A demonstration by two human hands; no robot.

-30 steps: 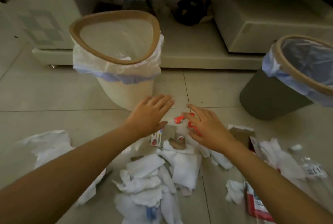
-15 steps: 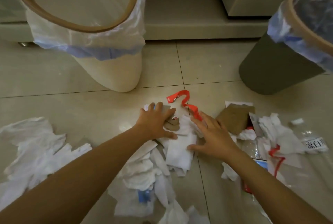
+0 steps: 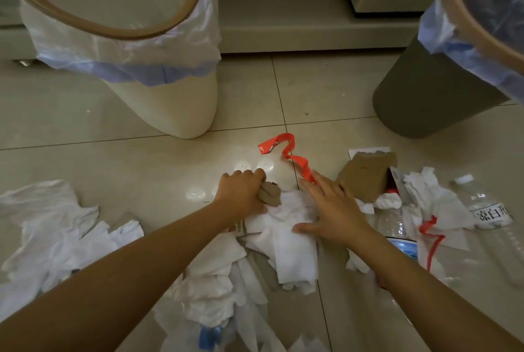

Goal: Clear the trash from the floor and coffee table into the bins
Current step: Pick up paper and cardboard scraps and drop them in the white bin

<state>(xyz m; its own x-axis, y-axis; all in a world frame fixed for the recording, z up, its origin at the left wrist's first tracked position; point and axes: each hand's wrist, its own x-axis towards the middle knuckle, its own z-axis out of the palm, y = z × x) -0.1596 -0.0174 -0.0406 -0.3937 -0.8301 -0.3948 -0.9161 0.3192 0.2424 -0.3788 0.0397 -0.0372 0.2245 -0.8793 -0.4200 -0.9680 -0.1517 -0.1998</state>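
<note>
Down on the floor, our left hand (image 3: 241, 191) curls round a brown scrap (image 3: 270, 196) to lift it, w/ the cream bin (image 3: 158, 102) just ahead. Our right hand (image 3: 331, 210) lies flat, fingers straight, on white tissues (image 3: 295, 241), prob. to gather them.

left hand (image 3: 241, 191): I've got the fingers curled round a crumpled brown scrap (image 3: 270, 196), down at floor level
right hand (image 3: 331, 210): fingers spread flat on a white tissue (image 3: 286, 227), thumb at its edge
red strip (image 3: 286, 153): curly thing on the tile, its near end right by my right fingertips
bins: cream bin (image 3: 158, 96) far left, grey bin (image 3: 425, 96) far right, both bag-lined
right pile: torn cardboard (image 3: 365, 176), clear bottle (image 3: 493, 221) with a label
left side: more white tissue (image 3: 48, 227)
</note>
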